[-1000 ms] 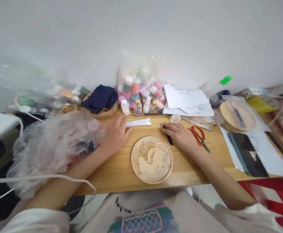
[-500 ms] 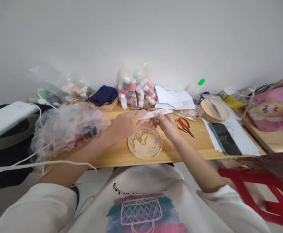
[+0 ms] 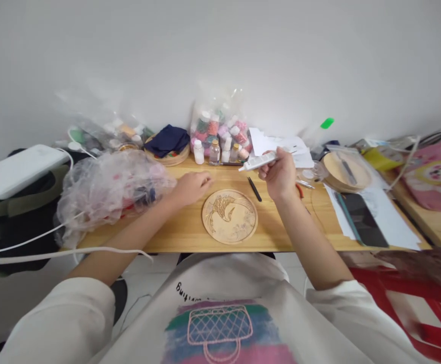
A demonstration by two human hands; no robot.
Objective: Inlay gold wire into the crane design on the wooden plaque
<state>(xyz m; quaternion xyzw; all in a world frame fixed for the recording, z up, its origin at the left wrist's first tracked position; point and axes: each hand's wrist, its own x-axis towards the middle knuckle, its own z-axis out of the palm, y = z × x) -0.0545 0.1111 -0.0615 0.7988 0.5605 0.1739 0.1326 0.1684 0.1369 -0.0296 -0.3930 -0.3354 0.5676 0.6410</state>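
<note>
In the head view my right hand point(image 3: 281, 174) is closed around a white tube point(image 3: 260, 161), whose narrow nozzle points left. My left hand point(image 3: 193, 187) hovers at the disc's upper left, its fingers drawn together; anything between them is too small to make out. Between my forearms a round wooden disc point(image 3: 239, 225) lies flat, bearing a gold-brown bird-like design and a paler flower pattern. Just beyond its upper right edge is a thin black tool point(image 3: 254, 189). Behind my right wrist, red-handled pliers point(image 3: 299, 191) are mostly hidden.
Small bottles point(image 3: 214, 152) stand before a clear bag of colourful jars point(image 3: 220, 124). Crumpled translucent plastic point(image 3: 106, 192) fills the left, near a white cable point(image 3: 110, 251). Rightward lie a phone point(image 3: 364, 221) on paper and a bagged wooden round point(image 3: 341, 172). Dark blue cloth point(image 3: 167, 140) sits behind.
My hands have moved apart: the left drew back leftward, the right went right with the tube. The thin black tool now shows, while the pliers are mostly covered by my right arm.
</note>
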